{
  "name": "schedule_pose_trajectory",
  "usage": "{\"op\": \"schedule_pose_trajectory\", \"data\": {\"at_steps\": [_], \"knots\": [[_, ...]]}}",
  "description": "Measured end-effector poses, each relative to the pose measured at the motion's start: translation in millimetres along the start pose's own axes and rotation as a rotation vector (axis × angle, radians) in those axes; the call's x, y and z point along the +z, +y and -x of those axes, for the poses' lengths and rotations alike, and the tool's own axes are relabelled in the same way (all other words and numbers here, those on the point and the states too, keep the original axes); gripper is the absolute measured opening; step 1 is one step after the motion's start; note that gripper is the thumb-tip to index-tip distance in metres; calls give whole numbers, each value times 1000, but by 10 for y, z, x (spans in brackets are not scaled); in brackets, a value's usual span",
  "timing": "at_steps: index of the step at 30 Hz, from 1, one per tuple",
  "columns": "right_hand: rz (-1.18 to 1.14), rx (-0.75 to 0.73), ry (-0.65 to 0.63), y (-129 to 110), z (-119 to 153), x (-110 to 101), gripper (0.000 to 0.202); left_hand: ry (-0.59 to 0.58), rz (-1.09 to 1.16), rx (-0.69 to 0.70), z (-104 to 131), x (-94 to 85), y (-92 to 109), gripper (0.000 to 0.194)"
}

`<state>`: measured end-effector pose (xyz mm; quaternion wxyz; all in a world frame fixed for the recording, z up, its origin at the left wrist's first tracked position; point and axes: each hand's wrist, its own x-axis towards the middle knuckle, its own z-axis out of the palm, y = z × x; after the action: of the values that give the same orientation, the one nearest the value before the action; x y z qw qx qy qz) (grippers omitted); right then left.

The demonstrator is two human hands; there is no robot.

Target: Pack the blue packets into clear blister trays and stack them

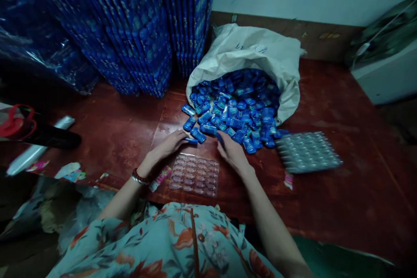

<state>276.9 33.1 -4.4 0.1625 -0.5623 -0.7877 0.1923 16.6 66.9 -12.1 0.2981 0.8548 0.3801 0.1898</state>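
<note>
Small blue packets (224, 113) spill from the mouth of a white woven sack (260, 45) onto the table. My left hand (172, 142), a beaded bracelet at its wrist, is closed on one blue packet (191, 140) at its fingertips. My right hand (233, 152) grips another blue packet (220, 139) between thumb and fingers, at the front edge of the pile. Between my forearms a clear plastic tray (194, 174) with rows of moulded hollows lies flat on the table. To the right, a stack of similar clear trays (308, 153) rests beside the pile.
Tall stacks of filled blue packs (130, 34) stand at the back left. A black bottle with a red lid (48, 135) lies at the left, over a roll of clear film (28, 158). Paper scraps (70, 171) are near the edge of the red-brown table (120, 126).
</note>
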Motion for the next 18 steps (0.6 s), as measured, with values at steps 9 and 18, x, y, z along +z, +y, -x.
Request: {"op": "schedule_pose_trajectory", "data": {"at_steps": [9, 18], "knots": [[-476, 84, 274, -251, 578, 491, 22, 199, 157, -232, 520, 114, 447, 21], [-86, -174, 62, -212, 572, 401, 44, 252, -53, -131, 511, 312, 509, 22]]}}
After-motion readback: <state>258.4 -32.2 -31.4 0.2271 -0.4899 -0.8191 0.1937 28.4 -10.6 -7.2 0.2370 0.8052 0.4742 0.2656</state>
